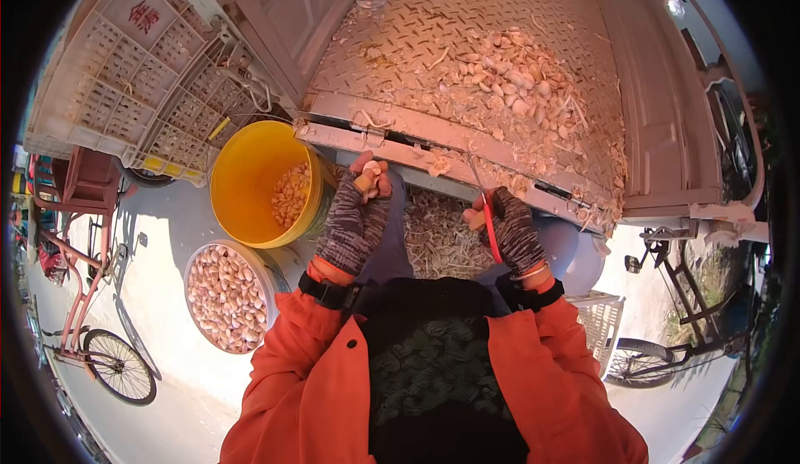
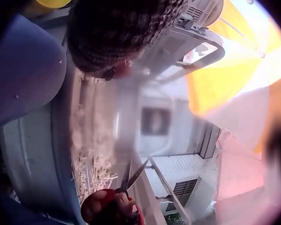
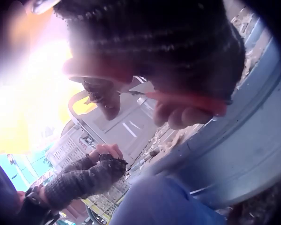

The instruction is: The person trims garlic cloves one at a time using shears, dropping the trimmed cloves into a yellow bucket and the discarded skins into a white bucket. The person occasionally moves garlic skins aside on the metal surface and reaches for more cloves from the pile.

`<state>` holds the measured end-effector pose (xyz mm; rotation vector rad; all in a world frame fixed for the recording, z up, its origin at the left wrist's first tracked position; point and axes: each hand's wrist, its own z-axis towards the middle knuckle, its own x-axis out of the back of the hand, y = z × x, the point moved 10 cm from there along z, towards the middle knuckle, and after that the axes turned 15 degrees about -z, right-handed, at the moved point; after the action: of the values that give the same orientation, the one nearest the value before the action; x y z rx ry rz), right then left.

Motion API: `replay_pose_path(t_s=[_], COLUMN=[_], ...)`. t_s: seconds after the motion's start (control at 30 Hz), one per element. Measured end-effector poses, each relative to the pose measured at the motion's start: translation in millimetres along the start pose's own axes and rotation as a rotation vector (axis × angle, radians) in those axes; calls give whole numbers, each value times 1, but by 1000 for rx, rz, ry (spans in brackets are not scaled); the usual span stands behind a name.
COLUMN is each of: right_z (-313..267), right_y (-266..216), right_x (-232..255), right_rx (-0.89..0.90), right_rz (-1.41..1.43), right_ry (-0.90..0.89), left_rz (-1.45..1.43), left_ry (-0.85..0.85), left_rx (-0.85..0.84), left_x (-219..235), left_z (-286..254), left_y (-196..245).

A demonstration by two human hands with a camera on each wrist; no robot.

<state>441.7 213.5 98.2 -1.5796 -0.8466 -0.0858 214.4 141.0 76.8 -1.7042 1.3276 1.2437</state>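
Observation:
My left hand (image 1: 357, 218), in a grey knitted fingerless glove, pinches a pale garlic clove (image 1: 372, 169) in its bare fingertips, beside the yellow bucket (image 1: 242, 182). Red-handled scissors (image 1: 490, 229) are gripped in my right hand (image 1: 512, 229), level with the metal bed's edge, blades pointing up and away. In the left wrist view the blades of the scissors (image 2: 126, 182) stand apart, and the glove of my left hand (image 2: 119, 35) fills the top. The right wrist view shows my right hand (image 3: 154, 51) around the red handle, with my left hand (image 3: 91, 176) lower left.
Loose cloves and husks (image 1: 525, 81) lie on the metal truck bed (image 1: 417, 14). A tub of cloves (image 1: 225, 297) stands below the yellow bucket. White crates (image 1: 108, 64) are at upper left, a basin (image 1: 575, 256) by my right hand, and a bicycle (image 1: 117, 364) at left.

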Motion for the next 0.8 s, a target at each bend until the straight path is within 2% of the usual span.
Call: replay_pose_path(t_s=[0.03, 0.1, 0.13, 0.17, 0.2, 0.23, 0.3, 0.33, 0.37, 0.4, 0.43, 0.47, 0.53, 0.57, 0.6, 0.63, 0.7, 0.77, 0.8], right_z=[-4, -20, -18, -15, -14, -10, 18, 25, 43, 64, 79, 91, 117, 124, 133, 139, 136, 138, 133], right_y=[5, -16, -3, 11, 21, 29, 54, 54, 66, 76, 79, 72, 45, 45, 50, 53, 45, 63, 67], right_x=[21, 71, 91, 110, 139, 166, 209, 220, 226, 229, 230, 231, 215, 214, 211, 209, 211, 216, 222], right_rx=[-29, 194, 175, 141, 86, 40, -147, -111, -117, -20, 79, 83, 55, 59, 24, -10, 17, -109, -105], right_rz=[-13, -525, -665, -679, -611, -531, -675, -605, -599, -523, -444, -436, -688, -674, -737, -800, -790, -804, -799], right_ry=[63, 240, 279, 317, 489, 657, 687, 702, 698, 718, 736, 726, 552, 548, 509, 470, 464, 367, 371], left_rz=[84, 426, 623, 781, 785, 1056, 1599, 1869, 1693, 1508, 1532, 1546, 1724, 1696, 1702, 1699, 1838, 1940, 2028], left_ry=[51, -174, 108, 165, 148, 241, 438, 548, 326, 121, -50, -217, -545, -636, -919, -958, -1068, -1064, -1061], left_rx=[-141, -311, -583, -639, -614, -720, -943, -1056, -1029, -992, -884, -774, -644, -532, -570, -432, -503, -547, -598], left_x=[0, 25, 47, 82, 91, 90, 72, 56, 17, -37, -76, -104, -140, -147, -159, -166, -152, -148, -147], left_z=[0, 24, 15, 22, 26, 21, 12, 9, 8, 0, 4, 12, 38, 54, 64, 76, 108, 124, 130], left_y=[37, 132, 187, 234, 245, 267, 289, 288, 248, 185, 125, 67, -41, -87, -136, -180, -239, -273, -283])
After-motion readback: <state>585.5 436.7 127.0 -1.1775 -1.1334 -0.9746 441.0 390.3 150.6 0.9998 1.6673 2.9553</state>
